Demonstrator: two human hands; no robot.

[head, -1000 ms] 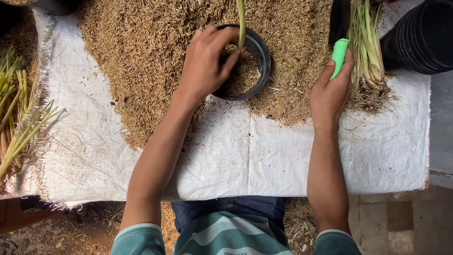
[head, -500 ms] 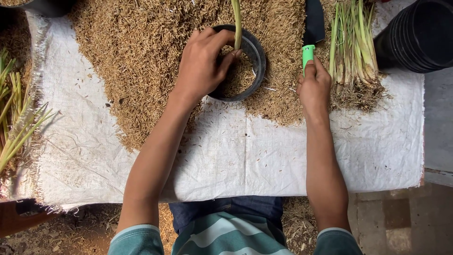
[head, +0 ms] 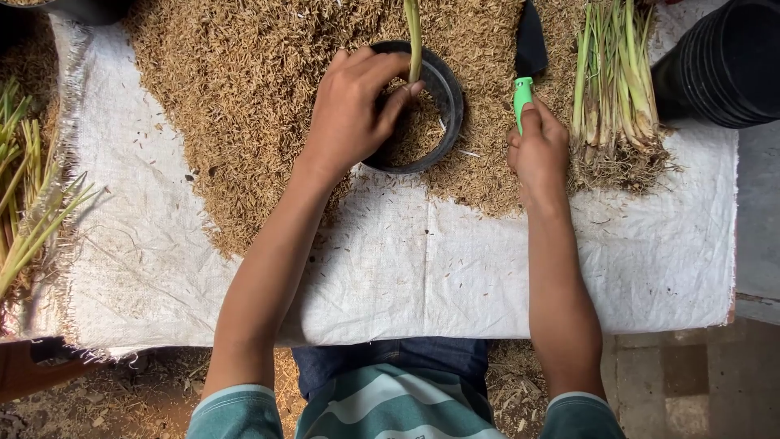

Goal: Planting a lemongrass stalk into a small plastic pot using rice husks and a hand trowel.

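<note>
A small black pot [head: 449,89] partly filled with rice husk stands in a big heap of husk [head: 244,73]. My left hand [head: 353,110] reaches into the pot and pinches a green seedling stalk [head: 415,36] that stands upright in it. My right hand [head: 538,150] grips the green handle [head: 522,94] of a trowel whose dark blade [head: 530,41] rests on the husk just right of the pot. A bundle of green seedlings with roots [head: 617,97] lies to the right of that hand.
A white woven sack cloth [head: 455,260] covers the table. More green seedlings [head: 24,195] lie at the left edge. A stack of black pots [head: 723,65] sits at the top right. Husk litters the ground below the table.
My right hand with the green-handled trowel has swung left, from beside the seedling bundle to the husk next to the pot. My left hand keeps holding the stalk in the pot.
</note>
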